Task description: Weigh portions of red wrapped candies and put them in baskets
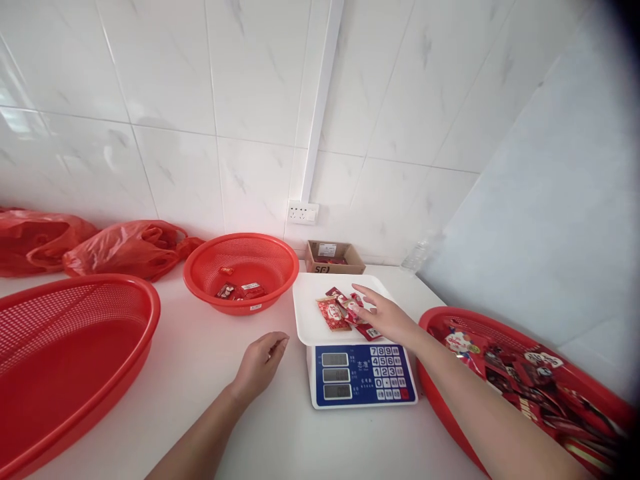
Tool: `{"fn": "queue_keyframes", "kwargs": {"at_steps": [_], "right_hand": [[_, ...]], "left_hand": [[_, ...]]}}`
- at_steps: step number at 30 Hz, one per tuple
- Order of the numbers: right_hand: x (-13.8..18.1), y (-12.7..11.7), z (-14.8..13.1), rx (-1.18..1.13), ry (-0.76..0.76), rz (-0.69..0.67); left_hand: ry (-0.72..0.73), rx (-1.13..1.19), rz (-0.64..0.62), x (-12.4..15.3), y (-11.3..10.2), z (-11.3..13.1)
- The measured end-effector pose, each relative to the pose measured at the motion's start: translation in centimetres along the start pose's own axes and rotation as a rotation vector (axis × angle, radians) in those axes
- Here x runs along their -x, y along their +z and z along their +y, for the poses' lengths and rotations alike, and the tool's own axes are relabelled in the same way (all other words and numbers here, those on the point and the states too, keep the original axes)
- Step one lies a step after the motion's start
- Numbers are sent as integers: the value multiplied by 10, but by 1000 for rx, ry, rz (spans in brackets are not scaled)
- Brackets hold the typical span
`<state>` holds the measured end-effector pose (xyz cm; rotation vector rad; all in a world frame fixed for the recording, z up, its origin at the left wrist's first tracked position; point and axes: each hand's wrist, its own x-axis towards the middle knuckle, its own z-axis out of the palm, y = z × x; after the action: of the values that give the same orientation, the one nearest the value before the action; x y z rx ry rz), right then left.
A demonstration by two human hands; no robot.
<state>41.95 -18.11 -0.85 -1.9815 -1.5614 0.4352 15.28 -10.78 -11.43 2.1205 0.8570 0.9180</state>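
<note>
Right hand (pixel 387 315) flat, fingers spread, grip open on sweets (pixel 345 311) piled on scale (pixel 350 347) pan for weighing; left hand (pixel 260 363) loosely curled, empty, resting on worktop (pixel 200 353) near scale, clear of pan.

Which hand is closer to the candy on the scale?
Right. The right hand lies over the candy on the scale, fingers touching it. The left hand rests on the table, off the scale's left edge, apart from it.
</note>
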Motion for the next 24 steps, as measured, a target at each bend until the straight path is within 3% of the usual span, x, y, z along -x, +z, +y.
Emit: {"fn": "queue_keyframes", "kwargs": {"at_steps": [4, 9, 15, 19, 24], "right_hand": [[16, 0, 1, 5, 67, 55], [36, 5, 21, 208, 50, 13], [28, 18, 36, 195, 6, 12], [31, 16, 34, 147, -33, 130], [66, 16, 37, -25, 4, 417]], "left_hand": [[-4, 2, 9, 0, -1, 0], [-17, -14, -5, 0, 0, 0], [-5, -25, -12, -1, 1, -1], [-14, -20, 5, -1, 1, -1], [5, -17, 22, 0, 1, -2]]}}
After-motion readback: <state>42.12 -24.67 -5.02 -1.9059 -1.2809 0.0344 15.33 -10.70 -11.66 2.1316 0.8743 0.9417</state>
